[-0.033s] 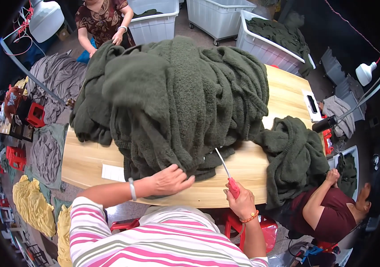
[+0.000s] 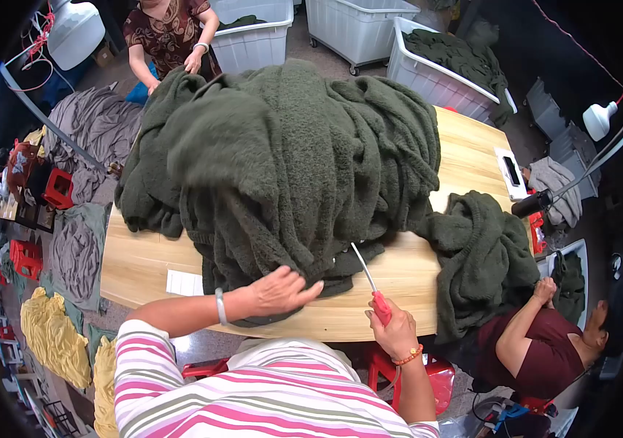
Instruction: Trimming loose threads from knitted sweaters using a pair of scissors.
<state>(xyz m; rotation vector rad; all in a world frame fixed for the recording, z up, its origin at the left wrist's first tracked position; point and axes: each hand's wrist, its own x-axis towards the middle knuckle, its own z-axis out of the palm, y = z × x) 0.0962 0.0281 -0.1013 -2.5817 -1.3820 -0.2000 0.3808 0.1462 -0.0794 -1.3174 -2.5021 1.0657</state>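
Observation:
A big heap of dark green fleecy knit garments (image 2: 311, 139) covers the middle of the wooden table (image 2: 410, 281). At the heap's near edge lies my left hand (image 2: 280, 290), touching the cloth, fingers bent and thumb held apart. Under that hand a fold of green fabric hangs near the table edge. My right hand (image 2: 394, 328) is wrapped round a red-handled tool (image 2: 364, 268) with a long, thin, pale shaft; its exact kind is unclear. The shaft points up and left, its tip close to the heap's lower edge. One upper flap of cloth is blurred by motion.
Another green garment (image 2: 479, 255) hangs over the table's right end, beside a seated person (image 2: 538, 343). Across the table a standing person (image 2: 169, 36) handles the heap's far corner. White bins (image 2: 257, 47) stand behind. A white slip (image 2: 184, 282) lies at left; a lamp (image 2: 601, 120) hangs right.
My left hand has shifted very slightly to the right. The blurred flap of green cloth has moved a little, and the tool's tip has drifted slightly left.

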